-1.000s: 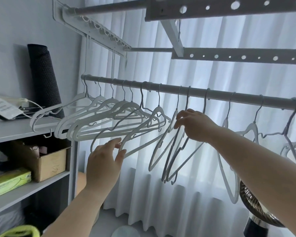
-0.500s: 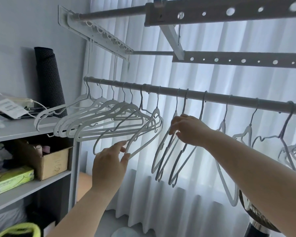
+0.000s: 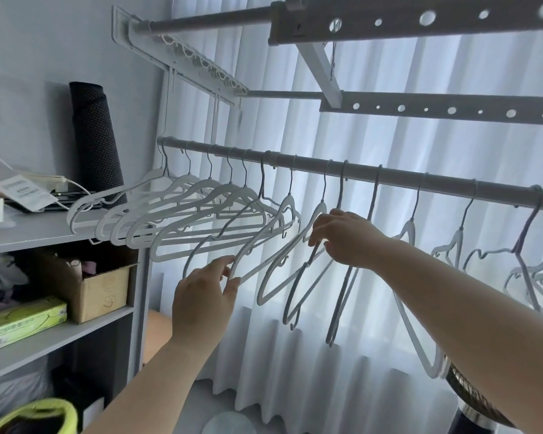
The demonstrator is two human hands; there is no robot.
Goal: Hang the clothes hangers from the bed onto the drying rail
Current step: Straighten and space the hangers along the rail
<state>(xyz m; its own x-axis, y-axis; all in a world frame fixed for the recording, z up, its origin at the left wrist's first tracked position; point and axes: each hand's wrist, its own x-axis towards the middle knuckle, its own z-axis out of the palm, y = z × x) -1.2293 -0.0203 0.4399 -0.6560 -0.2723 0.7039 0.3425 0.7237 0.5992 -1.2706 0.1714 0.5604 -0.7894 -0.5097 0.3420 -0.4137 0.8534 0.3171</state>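
Note:
A grey drying rail (image 3: 395,180) runs from the left wall down to the right. Several white hangers (image 3: 201,214) hang packed together at its left end, and more hang spaced out along the middle and right (image 3: 452,245). My left hand (image 3: 204,296) pinches the lower bar of one white hanger (image 3: 257,267) near the left group. My right hand (image 3: 345,239) grips the neck of a hanger (image 3: 308,277) hanging at the middle of the rail. The bed is out of view.
White curtains (image 3: 389,136) hang behind the rail. Two perforated upper bars (image 3: 420,17) sit overhead. A grey shelf unit (image 3: 44,230) at left holds a cardboard box (image 3: 104,292), a green packet (image 3: 22,321) and a dark rolled mat (image 3: 94,142). A fan (image 3: 470,396) stands at the lower right.
The left group of hangers has been pushed closer together to the left. My right hand has shifted slightly left along the middle hangers, spreading them apart. My left hand stays on a hanger's lower bar.

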